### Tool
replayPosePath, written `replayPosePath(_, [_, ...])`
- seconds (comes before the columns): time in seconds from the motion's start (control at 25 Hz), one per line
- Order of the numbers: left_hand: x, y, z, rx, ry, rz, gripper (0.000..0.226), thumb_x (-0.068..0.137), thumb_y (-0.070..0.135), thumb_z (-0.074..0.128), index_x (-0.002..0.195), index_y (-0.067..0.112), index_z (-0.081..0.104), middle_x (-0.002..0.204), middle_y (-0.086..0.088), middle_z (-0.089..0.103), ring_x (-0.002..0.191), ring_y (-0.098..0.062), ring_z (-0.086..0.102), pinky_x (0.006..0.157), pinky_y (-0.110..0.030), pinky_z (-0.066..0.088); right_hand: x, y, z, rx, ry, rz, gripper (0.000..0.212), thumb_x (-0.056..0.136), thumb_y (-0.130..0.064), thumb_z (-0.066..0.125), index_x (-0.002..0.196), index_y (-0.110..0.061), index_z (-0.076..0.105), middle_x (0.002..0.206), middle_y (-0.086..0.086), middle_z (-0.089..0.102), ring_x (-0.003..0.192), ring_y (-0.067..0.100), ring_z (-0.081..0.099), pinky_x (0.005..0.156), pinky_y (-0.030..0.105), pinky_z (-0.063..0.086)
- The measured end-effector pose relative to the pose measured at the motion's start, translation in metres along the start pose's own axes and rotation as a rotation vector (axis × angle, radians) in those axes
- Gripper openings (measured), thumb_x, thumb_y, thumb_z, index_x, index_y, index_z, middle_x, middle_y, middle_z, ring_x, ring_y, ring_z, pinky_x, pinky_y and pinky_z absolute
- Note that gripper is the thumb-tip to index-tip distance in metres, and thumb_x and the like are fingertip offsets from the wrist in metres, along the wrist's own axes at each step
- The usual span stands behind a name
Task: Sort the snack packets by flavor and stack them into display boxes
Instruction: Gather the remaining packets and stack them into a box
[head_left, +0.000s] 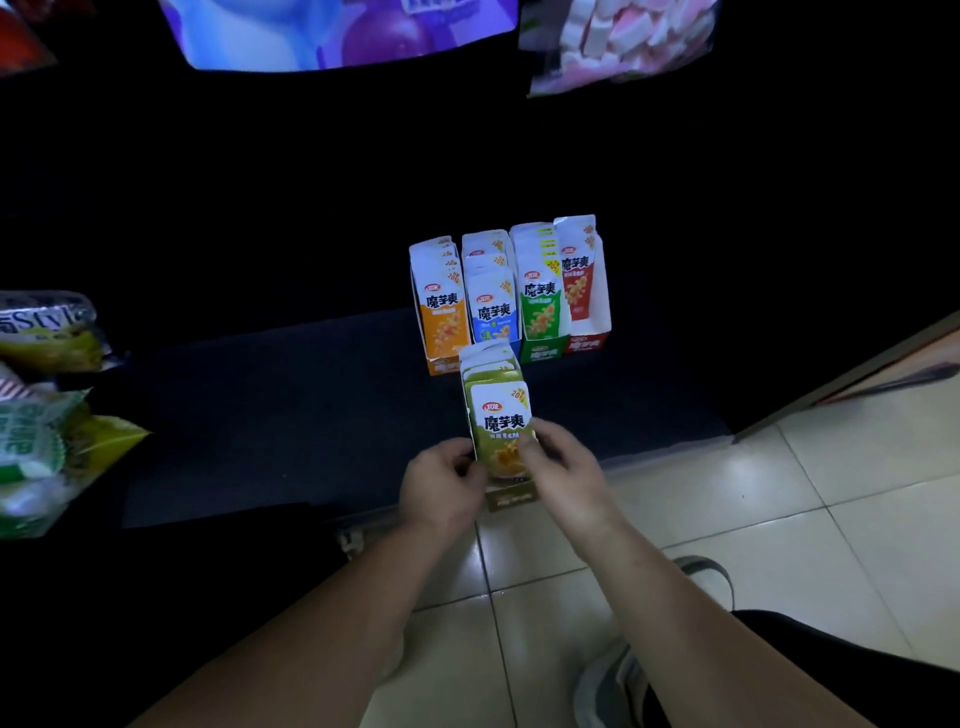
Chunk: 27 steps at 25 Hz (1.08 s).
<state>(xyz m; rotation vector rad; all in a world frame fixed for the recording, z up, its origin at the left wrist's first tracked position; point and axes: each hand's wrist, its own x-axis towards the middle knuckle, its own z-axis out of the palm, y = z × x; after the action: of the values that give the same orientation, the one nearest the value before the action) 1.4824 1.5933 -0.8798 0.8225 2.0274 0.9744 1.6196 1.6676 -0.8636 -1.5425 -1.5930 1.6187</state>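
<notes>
Both hands, left hand (441, 480) and right hand (563, 467), grip the olive packet (501, 421).

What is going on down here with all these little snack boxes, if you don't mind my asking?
A person is sorting snack packets by flavour. The left hand and right hand grip an olive-green cardboard display box full of matching olive-green packets, near the front edge of a dark mat. Behind it, four more display boxes stand side by side, holding orange packets, blue packets, green packets and red packets.
</notes>
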Motion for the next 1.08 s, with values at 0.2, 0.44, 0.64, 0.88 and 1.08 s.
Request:
replayPosePath(0.2, [0.004, -0.015, -0.028, 0.057, 0.111, 0.01, 0.033, 0.086, 0.009, 0.06, 0.101, 0.032, 0.079, 0.081, 0.014, 0.077, 0.076, -0.009, 0.072, 0.07, -0.029, 0.058, 0.018, -0.003, 0.021, -0.162, 0.033, -0.136, 0.049, 0.088, -0.028, 0.071, 0.132, -0.047, 0.061, 0.111, -0.007, 0.067, 0.094, 0.004, 0.067, 0.09, 0.036, 0.058])
replayPosePath(0.44, [0.003, -0.024, -0.032, 0.016, 0.102, 0.033, 0.029, 0.093, 0.012, 0.061, 0.098, 0.036, 0.077, 0.086, 0.019, 0.076, 0.08, -0.005, 0.072, 0.076, -0.037, 0.061, 0.029, -0.018, 0.036, -0.195, 0.259, -0.261, 0.034, 0.086, -0.014, 0.077, 0.119, -0.018, 0.075, 0.111, -0.003, 0.063, 0.092, 0.016, 0.069, 0.087, 0.036, 0.058])
replayPosePath(0.64, [-0.001, -0.021, -0.029, 0.067, 0.119, 0.075, 0.035, 0.091, 0.014, 0.061, 0.106, 0.045, 0.069, 0.086, 0.016, 0.077, 0.081, -0.009, 0.072, 0.076, -0.037, 0.06, 0.007, -0.003, 0.051, -0.348, 0.19, -0.342, 0.055, 0.09, -0.014, 0.064, 0.144, -0.019, 0.057, 0.137, 0.002, 0.062, 0.124, 0.018, 0.058, 0.099, 0.032, 0.052])
replayPosePath(0.88, [-0.001, -0.012, -0.029, 0.05, 0.073, 0.046, 0.04, 0.089, 0.014, 0.06, 0.105, 0.05, 0.067, 0.091, 0.017, 0.077, 0.086, -0.007, 0.072, 0.08, -0.037, 0.06, 0.012, -0.011, 0.037, -0.123, 0.261, -0.223, 0.02, 0.083, -0.016, 0.082, 0.088, -0.028, 0.067, 0.11, -0.004, 0.057, 0.098, 0.013, 0.063, 0.093, 0.036, 0.053])
replayPosePath(1.08, [0.003, 0.026, -0.036, 0.122, 0.025, 0.156, 0.057, 0.085, 0.013, 0.064, 0.138, 0.033, 0.057, 0.126, 0.01, 0.06, 0.111, -0.011, 0.064, 0.095, -0.038, 0.057, 0.006, -0.024, 0.022, -0.018, 0.035, -0.102, 0.022, 0.084, -0.005, 0.079, 0.075, -0.02, 0.066, 0.079, -0.003, 0.068, 0.062, 0.006, 0.06, 0.064, 0.026, 0.049])
